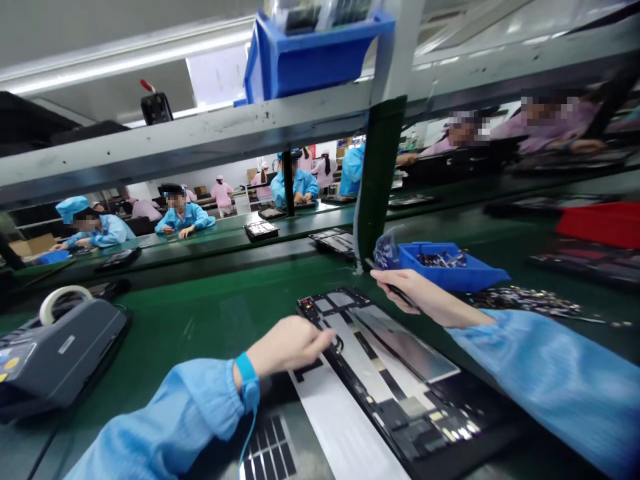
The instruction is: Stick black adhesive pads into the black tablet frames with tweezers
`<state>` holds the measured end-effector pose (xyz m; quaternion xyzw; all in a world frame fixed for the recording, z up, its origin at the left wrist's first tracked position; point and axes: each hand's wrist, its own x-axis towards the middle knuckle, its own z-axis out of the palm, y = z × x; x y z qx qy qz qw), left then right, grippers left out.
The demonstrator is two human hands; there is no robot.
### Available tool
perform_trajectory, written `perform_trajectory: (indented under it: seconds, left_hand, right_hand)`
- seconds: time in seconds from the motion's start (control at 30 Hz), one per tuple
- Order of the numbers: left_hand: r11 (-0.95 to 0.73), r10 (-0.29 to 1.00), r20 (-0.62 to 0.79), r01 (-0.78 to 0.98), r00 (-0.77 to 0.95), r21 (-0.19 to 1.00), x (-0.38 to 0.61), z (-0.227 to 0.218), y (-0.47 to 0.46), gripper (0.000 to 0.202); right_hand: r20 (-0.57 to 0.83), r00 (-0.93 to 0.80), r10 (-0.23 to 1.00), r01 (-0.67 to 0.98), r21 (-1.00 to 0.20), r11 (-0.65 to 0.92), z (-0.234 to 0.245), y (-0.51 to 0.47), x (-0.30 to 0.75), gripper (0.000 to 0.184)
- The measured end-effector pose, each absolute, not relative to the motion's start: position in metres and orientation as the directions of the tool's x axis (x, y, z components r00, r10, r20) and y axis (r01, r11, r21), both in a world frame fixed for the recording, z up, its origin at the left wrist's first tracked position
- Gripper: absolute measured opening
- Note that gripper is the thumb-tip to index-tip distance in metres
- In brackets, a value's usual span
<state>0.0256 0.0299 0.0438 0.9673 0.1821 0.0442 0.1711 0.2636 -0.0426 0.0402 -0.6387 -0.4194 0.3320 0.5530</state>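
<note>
My left hand (pixel 295 343), with a blue wrist strap (pixel 247 380), is closed at the left edge of an opened tablet (pixel 380 360). Its thumb reaches over that edge; whatever its curled fingers hold, if anything, is hidden. Above the tablet's far right side, my right hand (pixel 413 290) is closed around a thin dark stick-like tool (pixel 403 297), possibly tweezers. The tablet's inside faces up, showing metallic plates, black strips and small parts. A white sheet (pixel 345 427) lies along its left side, and a sheet of black strips (pixel 270 450) is nearer me.
A tape dispenser (pixel 65 360) stands at left. Behind my right hand are a blue bin (pixel 440 267) of small parts and a pile of loose parts (pixel 535 303). A green post (pixel 377 173) and a shelf bearing a blue bin (pixel 320 63) rise ahead. Co-workers sit beyond.
</note>
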Motion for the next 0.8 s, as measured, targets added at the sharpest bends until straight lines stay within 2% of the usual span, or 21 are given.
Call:
perform_trajectory:
  seconds: [0.03,0.1,0.23,0.4,0.53,0.67,0.73,0.8]
  left_hand:
    - [-0.803,0.486,-0.033,0.461,0.873,0.377,0.034,0.049,0.041,0.054]
    - [-0.703,0.590,-0.134,0.587,0.797,0.402,0.049,0.055,0.060,0.058]
    - [-0.613,0.600,-0.267,0.648,0.754,0.452,0.064,0.049,0.081,0.062]
    - [-0.490,0.582,-0.395,0.694,0.711,0.528,0.058,0.036,0.083,0.056]
    - [-0.379,0.608,-0.305,0.605,0.733,0.700,0.060,0.034,0.083,0.043]
    - [-0.252,0.669,-0.111,0.364,0.735,0.897,0.074,0.038,0.078,0.020]
    - [-0.208,0.730,-0.029,0.263,0.683,0.942,0.081,0.037,0.077,0.010]
    - [-0.183,0.807,0.028,0.205,0.589,0.962,0.085,0.035,0.082,0.008]
  right_hand:
    - [0.021,0.448,0.894,0.155,-0.986,-0.055,0.032,-0.042,0.269,0.045]
    - [0.022,0.523,0.852,0.129,-0.990,-0.054,0.012,-0.036,0.276,0.046]
    - [0.132,0.597,0.791,0.198,-0.980,0.014,-0.024,-0.018,0.279,0.050]
    - [0.159,0.609,0.777,0.196,-0.979,0.047,-0.031,0.000,0.282,0.047]
    - [0.129,0.638,0.759,0.118,-0.991,0.069,-0.024,0.011,0.285,0.046]
    - [0.108,0.660,0.743,0.039,-0.993,0.110,-0.020,0.014,0.283,0.046]
    - [0.103,0.651,0.752,0.006,-0.991,0.131,-0.019,0.012,0.279,0.045]
    - [0.094,0.638,0.764,-0.033,-0.988,0.149,-0.019,0.008,0.273,0.045]
